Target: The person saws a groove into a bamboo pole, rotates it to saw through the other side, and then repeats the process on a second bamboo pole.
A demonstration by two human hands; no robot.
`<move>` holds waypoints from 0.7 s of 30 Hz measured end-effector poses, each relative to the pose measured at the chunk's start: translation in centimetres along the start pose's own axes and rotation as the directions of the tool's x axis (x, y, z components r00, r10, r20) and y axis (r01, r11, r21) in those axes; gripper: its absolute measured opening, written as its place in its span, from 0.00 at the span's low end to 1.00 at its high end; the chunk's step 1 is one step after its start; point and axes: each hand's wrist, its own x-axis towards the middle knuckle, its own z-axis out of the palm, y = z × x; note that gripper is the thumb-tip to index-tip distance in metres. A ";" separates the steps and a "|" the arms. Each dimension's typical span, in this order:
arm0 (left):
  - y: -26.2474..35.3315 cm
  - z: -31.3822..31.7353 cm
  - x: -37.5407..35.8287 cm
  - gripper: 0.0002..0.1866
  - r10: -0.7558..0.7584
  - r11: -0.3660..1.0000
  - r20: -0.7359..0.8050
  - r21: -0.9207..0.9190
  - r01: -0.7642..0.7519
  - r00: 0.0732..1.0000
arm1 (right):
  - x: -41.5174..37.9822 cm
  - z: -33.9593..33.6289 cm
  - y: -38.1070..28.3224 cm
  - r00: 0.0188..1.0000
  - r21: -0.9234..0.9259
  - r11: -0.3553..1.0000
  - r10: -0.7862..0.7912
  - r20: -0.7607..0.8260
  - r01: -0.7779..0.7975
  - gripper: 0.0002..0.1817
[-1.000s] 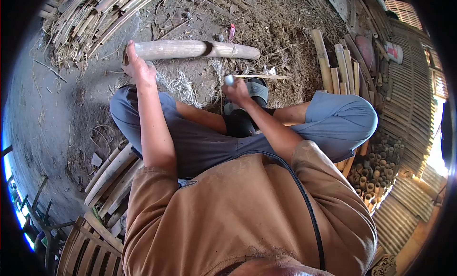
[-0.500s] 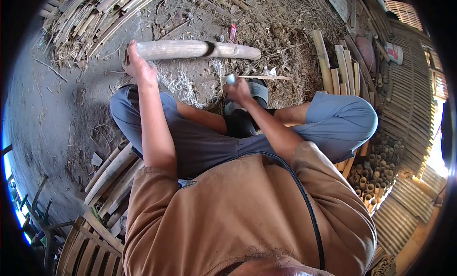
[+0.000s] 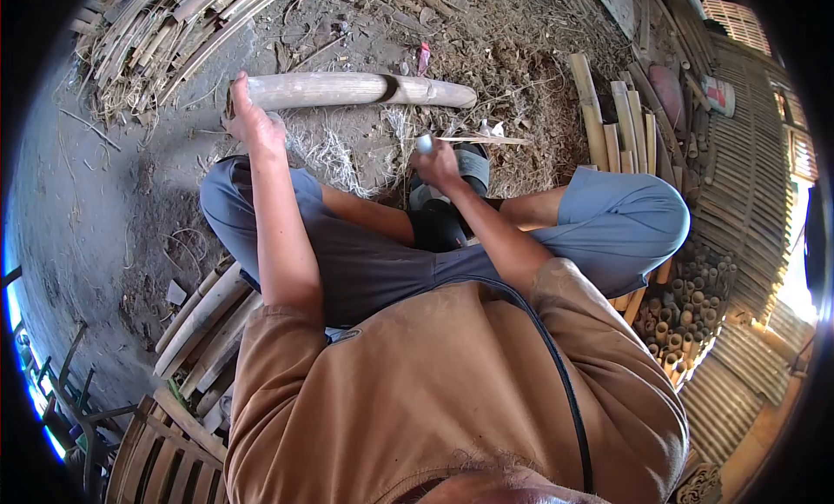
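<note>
A thick, pale bamboo pole [image 3: 321,89] lies crosswise on the ground before my crossed legs, with a dark curved band across it right of its middle. My left hand [image 3: 254,126] is closed on the pole's left end, thumb up and the other fingers partly hidden. Closer to me, my right hand [image 3: 437,163] makes a fist around a handle with a pale rounded end [image 3: 424,144]; I cannot tell what tool it belongs to. Just beyond that fist, a thin light strip [image 3: 491,141] points right. A dark sandal [image 3: 472,167] on my foot is beside this hand.
Whitish shavings [image 3: 334,161] lie between my knee and the pole. Split bamboo [image 3: 174,43] is heaped at upper left. Upright bamboo lengths [image 3: 595,113] and stacked bamboo tubes [image 3: 682,317] stand on my right. More poles [image 3: 204,317] and a slatted wooden piece [image 3: 165,456] are at lower left.
My right hand and the handle have shifted very slightly to the right. The dark band on the pole has also moved a little right. My left hand stays on the pole's end.
</note>
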 end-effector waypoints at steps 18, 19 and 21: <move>-0.7 -1.1 1.3 0.16 0.041 0.998 0.065 -0.046 -0.038 0.997 | -2.6 -4.8 -7.6 0.998 -0.060 0.997 0.050 0.024 -0.048 0.20; -0.6 -1.1 1.1 0.16 0.022 0.999 0.037 -0.038 -0.021 0.999 | -2.9 -5.8 -8.2 0.996 -0.073 0.996 0.061 0.062 -0.056 0.20; -0.2 -0.5 0.6 0.16 -0.001 1.000 0.027 -0.030 0.002 1.000 | -1.9 -5.3 -5.5 0.987 0.005 0.987 0.160 -0.033 -0.160 0.17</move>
